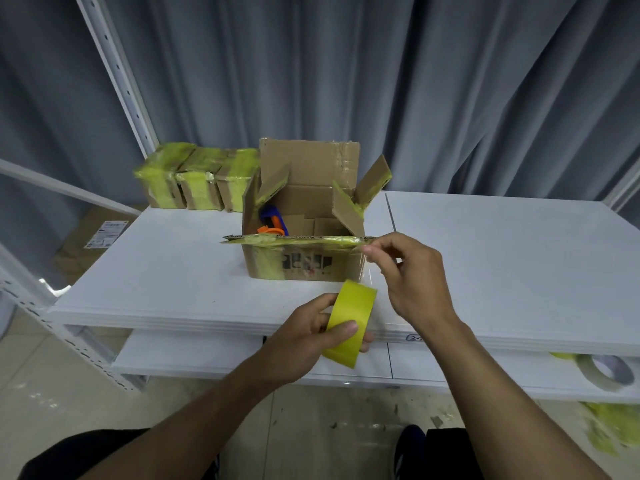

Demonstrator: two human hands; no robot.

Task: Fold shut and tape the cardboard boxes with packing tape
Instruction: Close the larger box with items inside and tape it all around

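The open brown cardboard box (304, 266) with yellow tape remains stands near the middle of the white bench (156, 265), all flaps up. The left hand (308, 332) grips a yellow roll of packing tape (351, 322) over the front edge. The right hand (412, 275) has thumb and finger pinched beside the front flap's right corner; I cannot tell if it holds tape. Three taped small boxes (194, 178) stand at the back left corner.

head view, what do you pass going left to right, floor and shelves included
flat cardboard on the floor → three taped boxes → open cardboard box → right hand → pale tape roll on the lower shelf. Left out: the yellow tape roll held by the left hand, in front of the open box.
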